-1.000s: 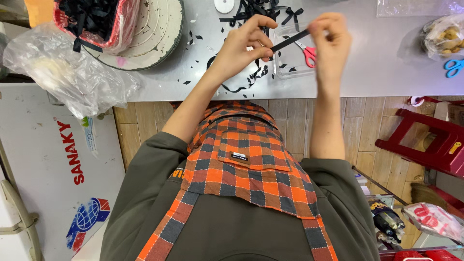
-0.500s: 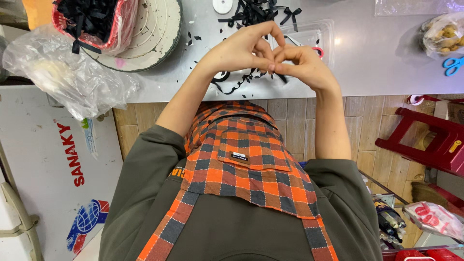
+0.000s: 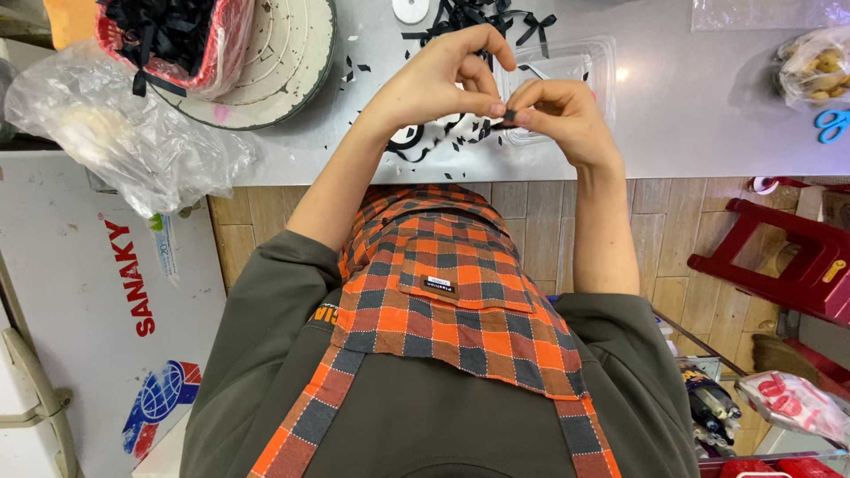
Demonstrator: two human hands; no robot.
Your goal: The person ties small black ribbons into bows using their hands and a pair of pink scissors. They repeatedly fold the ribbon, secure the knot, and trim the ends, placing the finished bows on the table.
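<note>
Between our fingertips, a small piece of black ribbon [image 3: 506,116] is pinched from both sides. Our left hand [image 3: 443,80] curls its thumb and forefinger closed on one end, the other fingers arched above. Our right hand [image 3: 562,115] meets it tip to tip, fingers bunched tight on the other end. Just beyond our right hand sits a clear plastic tray [image 3: 584,66]. Black ribbon scraps [image 3: 452,142] lie under our wrists, and finished black bows [image 3: 482,16] are heaped past our left fingers.
</note>
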